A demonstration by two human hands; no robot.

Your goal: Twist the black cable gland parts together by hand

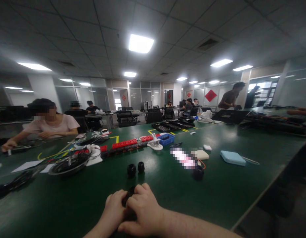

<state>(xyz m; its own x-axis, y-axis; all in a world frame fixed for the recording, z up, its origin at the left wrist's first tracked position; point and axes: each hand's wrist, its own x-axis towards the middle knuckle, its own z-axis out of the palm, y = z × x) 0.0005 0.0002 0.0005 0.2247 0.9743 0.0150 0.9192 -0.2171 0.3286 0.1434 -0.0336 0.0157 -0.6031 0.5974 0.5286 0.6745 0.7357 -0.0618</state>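
Note:
My left hand [113,208] and my right hand [146,207] meet low in the middle of the view, over the green table. Between them is a small black part [129,195], mostly covered by the fingers, so its kind cannot be made out. Both hands are closed around it, the right one lying partly over it. Just beyond my fingertips stand two short, round, glossy black pieces, a left one [131,170] and a slightly smaller right one [141,167].
A metal tray [66,168] of black cable lies left. Red blocks [124,143], a white stand [155,142] and a blue bin [166,138] line the middle. Rightward are a lit phone [183,158], a black round object [198,173] and a light-blue case [232,157]. A co-worker [54,124] sits left.

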